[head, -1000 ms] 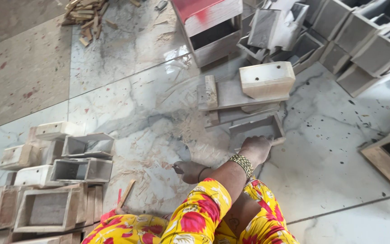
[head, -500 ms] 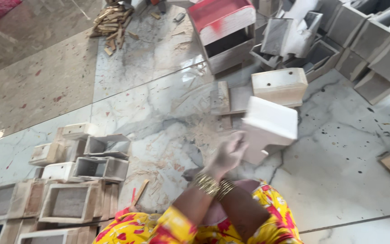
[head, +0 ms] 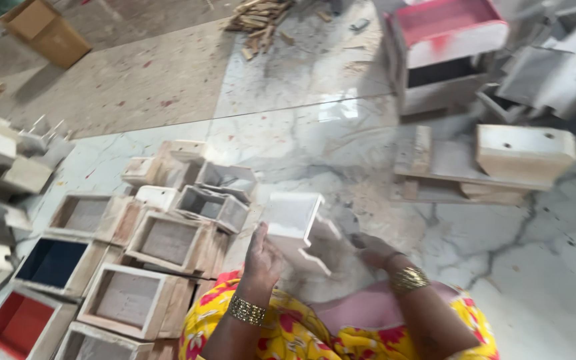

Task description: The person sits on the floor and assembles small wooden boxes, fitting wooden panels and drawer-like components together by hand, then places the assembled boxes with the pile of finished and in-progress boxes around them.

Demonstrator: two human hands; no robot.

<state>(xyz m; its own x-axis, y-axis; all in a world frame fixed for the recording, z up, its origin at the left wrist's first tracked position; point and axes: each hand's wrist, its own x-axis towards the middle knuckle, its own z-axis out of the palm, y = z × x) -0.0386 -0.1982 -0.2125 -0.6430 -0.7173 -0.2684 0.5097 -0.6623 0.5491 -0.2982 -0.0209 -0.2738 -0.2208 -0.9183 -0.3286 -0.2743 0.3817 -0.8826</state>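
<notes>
Your left hand [head: 263, 257] grips a white box [head: 293, 219] from below, fingers curled around its side. Your right hand [head: 376, 250] rests loosely open just beside it, holding nothing. Open wooden boxes [head: 168, 241] sit left of your left hand.

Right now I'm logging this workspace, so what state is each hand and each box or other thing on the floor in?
Left hand: gripping the white box.
White box: held off the floor, tilted.
Right hand: open, empty, beside the white box.
Boxes on the left: open side up, empty, packed together.
Blue-lined box: open, empty.
Red-lined box: open, empty.
Pale block: resting on a flat board.
Wood scraps: piled loosely.
</notes>
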